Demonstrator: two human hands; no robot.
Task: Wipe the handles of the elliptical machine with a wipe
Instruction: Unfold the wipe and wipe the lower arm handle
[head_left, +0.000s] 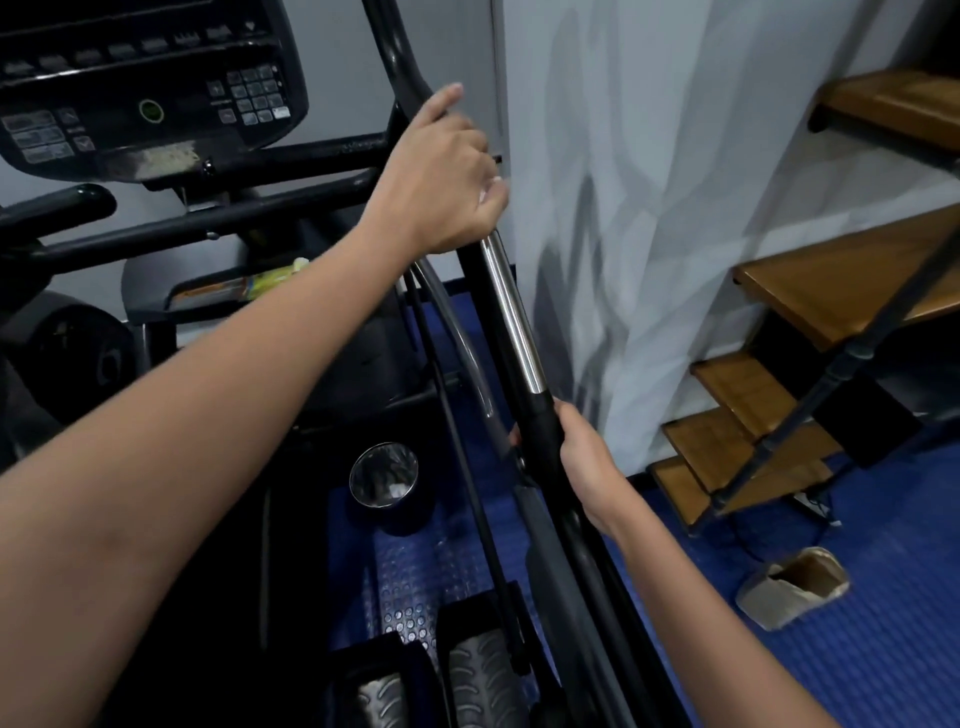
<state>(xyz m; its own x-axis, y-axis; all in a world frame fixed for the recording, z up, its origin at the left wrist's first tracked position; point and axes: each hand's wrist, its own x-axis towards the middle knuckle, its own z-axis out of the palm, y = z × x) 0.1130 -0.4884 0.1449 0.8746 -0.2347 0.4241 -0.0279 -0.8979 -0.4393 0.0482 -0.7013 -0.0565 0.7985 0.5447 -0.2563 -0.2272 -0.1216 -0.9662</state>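
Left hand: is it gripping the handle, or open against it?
Gripping. The left hand wraps the handle just above the chrome section, forefinger pointing up along it.

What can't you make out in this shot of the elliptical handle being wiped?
Head view only:
- Wipe: just a white sliver shows under the left hand; the fingers cover the rest.
- Handle: top is cut off by the upper edge.
- Right hand: fingers hidden behind the bar.
- Console: labels blurred.

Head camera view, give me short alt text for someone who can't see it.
A person's left hand grips the top of an elliptical's right handle, a bit of white wipe showing under the fingers, while the right hand holds the black grip lower down.
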